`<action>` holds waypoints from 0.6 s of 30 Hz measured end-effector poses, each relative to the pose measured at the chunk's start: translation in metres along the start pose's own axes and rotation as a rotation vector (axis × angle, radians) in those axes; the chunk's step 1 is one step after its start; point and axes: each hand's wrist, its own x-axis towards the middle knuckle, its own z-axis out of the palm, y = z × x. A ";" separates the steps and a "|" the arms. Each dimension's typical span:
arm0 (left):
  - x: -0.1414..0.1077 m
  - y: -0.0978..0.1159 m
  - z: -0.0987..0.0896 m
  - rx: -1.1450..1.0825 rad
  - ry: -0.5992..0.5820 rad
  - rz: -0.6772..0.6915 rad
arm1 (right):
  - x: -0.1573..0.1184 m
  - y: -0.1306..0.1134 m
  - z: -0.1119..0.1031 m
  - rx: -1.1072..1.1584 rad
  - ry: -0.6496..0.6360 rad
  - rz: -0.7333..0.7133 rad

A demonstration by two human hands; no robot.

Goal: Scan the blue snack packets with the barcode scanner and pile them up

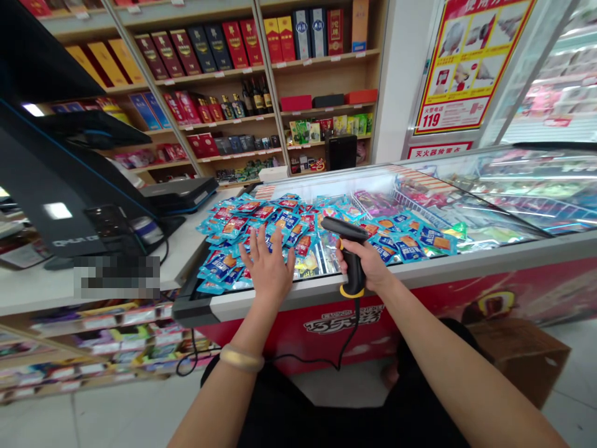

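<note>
My right hand (pixel 366 264) is wrapped round the handle of a black and yellow barcode scanner (pixel 354 267), its head pointing left over the freezer lid. A black cord runs down from the scanner's grip. My left hand (pixel 269 264), fingers spread, rests at the near edge of a large heap of small blue and red snack packets (pixel 233 227); whether it presses on them I cannot tell. A smaller group of the same kind of packets (pixel 405 239) lies on the glass to the right of the scanner. Both groups lie on top of the chest freezer (pixel 443 255).
A checkout terminal (pixel 69 180) stands on the white counter (pixel 181 249) at left, with a flat black device (pixel 180 193) beside it. Shelves (pixel 214 74) of boxes and bottles line the back. A cardboard box (pixel 517 354) sits on the floor at right.
</note>
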 end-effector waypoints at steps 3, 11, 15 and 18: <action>0.003 0.018 0.004 -0.080 -0.020 0.080 | -0.004 -0.009 -0.017 0.010 0.026 -0.024; 0.020 0.109 0.052 -0.318 -0.335 0.243 | -0.015 -0.055 -0.088 -0.039 0.183 -0.127; 0.028 0.137 0.067 -0.278 -0.437 0.224 | -0.017 -0.062 -0.103 -0.033 0.207 -0.106; 0.030 0.140 0.072 -0.267 -0.492 0.236 | -0.017 -0.059 -0.104 -0.053 0.199 -0.074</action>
